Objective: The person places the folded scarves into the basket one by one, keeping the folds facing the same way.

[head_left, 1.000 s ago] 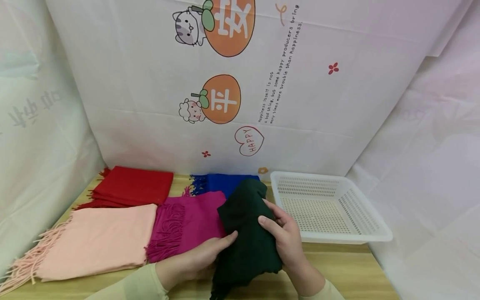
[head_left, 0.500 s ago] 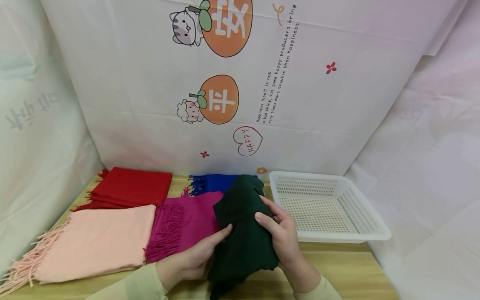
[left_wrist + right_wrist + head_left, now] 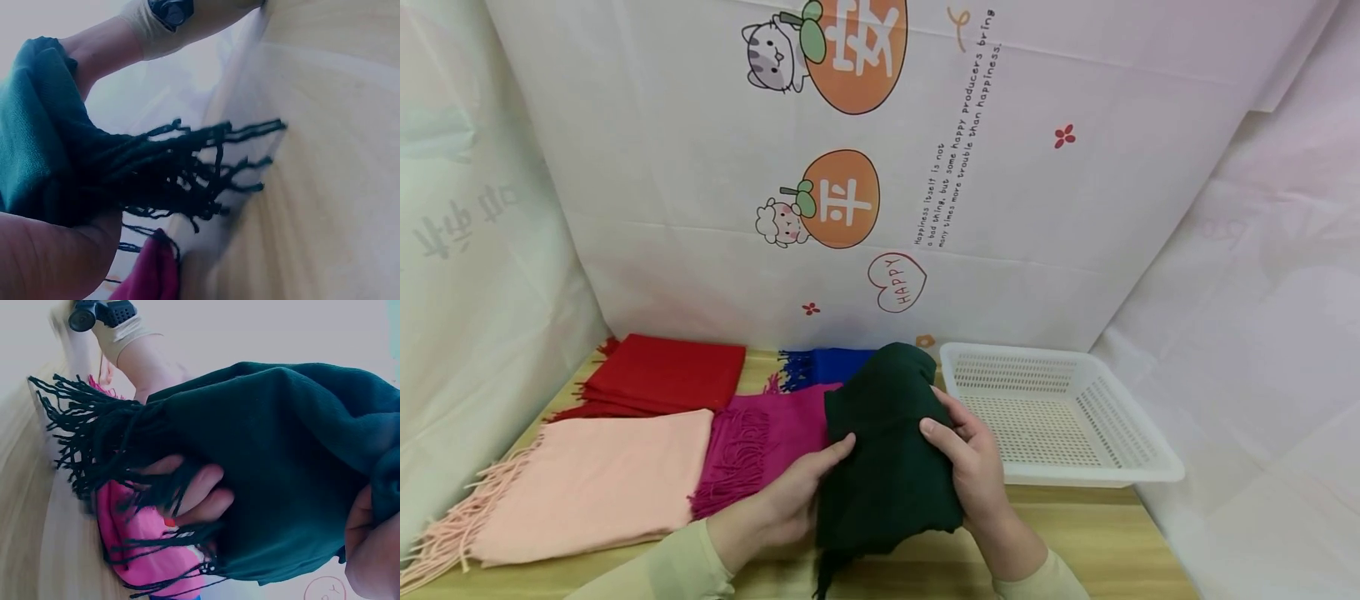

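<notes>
A folded dark green scarf [image 3: 887,450] is held up off the table between both hands in the head view. My left hand [image 3: 790,500] grips its left side, thumb on the front. My right hand [image 3: 973,458] holds the right edge, thumb on the front and fingers behind. Fringe [image 3: 187,162] hangs from the scarf's lower end in the left wrist view. In the right wrist view, left-hand fingers [image 3: 200,494] curl under the scarf among the fringe strands. A magenta scarf [image 3: 793,425] lies just behind the left hand, partly hidden by the green one.
A folded red scarf [image 3: 666,372] and a light pink one [image 3: 595,483] lie at the left. At the back, a blue scarf [image 3: 831,367] is partly covered. A white perforated basket [image 3: 1138,475] stands at right on the wooden table [image 3: 1075,542]. White printed cloth [image 3: 700,167] encloses the table.
Left hand and the scarf's near side have risen slightly. The scarf's front looks flatter and squarer, its left corner less pointed. Both hands keep their hold; the other scarves and basket stay put.
</notes>
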